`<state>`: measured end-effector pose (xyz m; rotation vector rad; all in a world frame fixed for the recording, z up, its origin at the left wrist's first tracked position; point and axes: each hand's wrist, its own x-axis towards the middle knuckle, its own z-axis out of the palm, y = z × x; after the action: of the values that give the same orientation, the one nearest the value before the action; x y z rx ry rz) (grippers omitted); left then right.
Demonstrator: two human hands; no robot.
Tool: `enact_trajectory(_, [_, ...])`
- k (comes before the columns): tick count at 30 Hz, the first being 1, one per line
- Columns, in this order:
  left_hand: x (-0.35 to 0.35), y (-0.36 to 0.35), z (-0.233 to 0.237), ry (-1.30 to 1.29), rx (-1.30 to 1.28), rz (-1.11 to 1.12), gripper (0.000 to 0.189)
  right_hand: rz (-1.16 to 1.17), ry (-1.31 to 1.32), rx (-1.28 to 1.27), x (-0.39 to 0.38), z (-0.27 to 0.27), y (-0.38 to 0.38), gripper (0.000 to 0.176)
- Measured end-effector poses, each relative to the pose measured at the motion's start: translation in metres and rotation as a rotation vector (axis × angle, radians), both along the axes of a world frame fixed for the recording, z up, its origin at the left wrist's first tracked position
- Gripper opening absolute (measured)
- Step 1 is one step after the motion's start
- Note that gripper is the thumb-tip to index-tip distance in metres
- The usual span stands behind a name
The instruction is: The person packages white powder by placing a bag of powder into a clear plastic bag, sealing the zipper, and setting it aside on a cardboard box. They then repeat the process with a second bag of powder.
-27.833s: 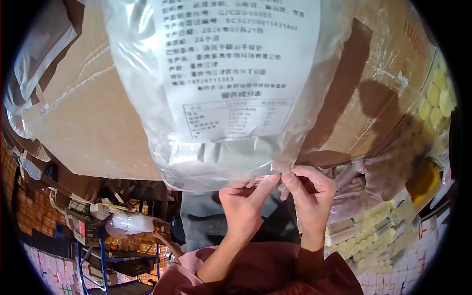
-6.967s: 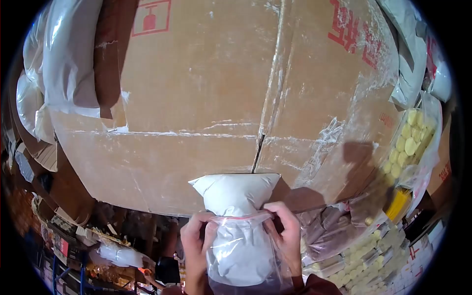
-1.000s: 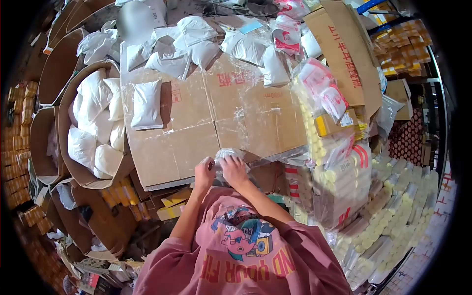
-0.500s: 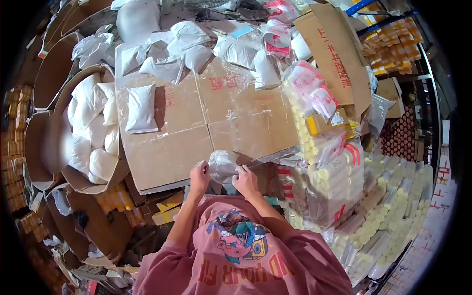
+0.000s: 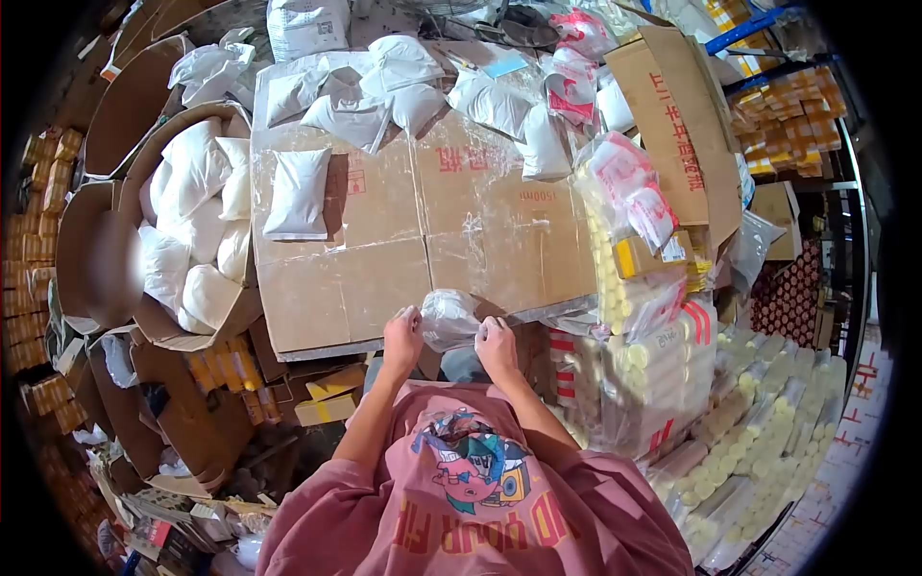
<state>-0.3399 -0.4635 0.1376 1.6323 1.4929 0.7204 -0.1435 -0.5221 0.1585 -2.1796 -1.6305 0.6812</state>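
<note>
The left hand [image 5: 403, 331] and right hand [image 5: 497, 341] each pinched one side of the clear powder bag [image 5: 449, 317], held between them at the cardboard top's [image 5: 384, 240] near edge. It looked like sealing; finishing would need fingers pressed along the mouth.

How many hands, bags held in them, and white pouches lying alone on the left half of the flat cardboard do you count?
Hands: 2 (left hand, right hand)
Held bag: 1
Lone pouch: 1
Total: 4
</note>
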Motion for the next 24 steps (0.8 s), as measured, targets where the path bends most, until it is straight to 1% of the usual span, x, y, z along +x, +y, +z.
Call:
enact_trajectory(1, [0.000,-0.001,-0.001,0.007,-0.001,0.001,0.004,0.011,-0.003,0.010,-0.001,0.002,0.000,0.009])
enact_trajectory(4, [0.000,-0.002,-0.003,0.022,0.003,0.001,0.004,-0.063,0.000,-0.035,-0.001,-0.015,-0.007,0.008])
enact_trajectory(7, [0.000,-0.003,-0.003,0.027,0.005,0.000,0.004,-0.037,-0.016,-0.105,-0.002,-0.016,-0.008,0.010])
enact_trajectory(10, [-0.001,-0.003,-0.003,0.035,-0.005,0.003,0.004,-0.022,-0.033,-0.092,0.002,-0.030,-0.012,0.012])
enact_trajectory(13, [-0.002,-0.005,-0.006,0.039,-0.019,0.006,0.006,0.079,-0.022,-0.079,0.003,-0.015,-0.009,0.020])
enact_trajectory(16, [0.001,-0.004,-0.006,0.056,-0.029,-0.003,0.006,0.040,-0.032,-0.086,-0.005,0.000,-0.007,0.021])
enact_trajectory(19, [0.003,-0.004,-0.001,0.072,-0.047,0.011,0.007,-0.109,-0.037,-0.251,-0.002,-0.009,-0.006,0.016])
enact_trajectory(21, [0.003,-0.007,0.001,0.131,-0.022,0.033,0.009,-0.074,-0.137,-0.292,0.005,-0.016,-0.006,0.018])
enact_trajectory(22, [0.001,-0.010,0.000,0.111,-0.179,0.018,0.008,-0.058,-0.187,-0.314,0.007,-0.019,-0.007,0.019])
enact_trajectory(24, [-0.005,-0.011,-0.004,0.070,-0.486,-0.006,0.008,-0.008,-0.170,-0.334,0.008,-0.024,-0.009,0.019])
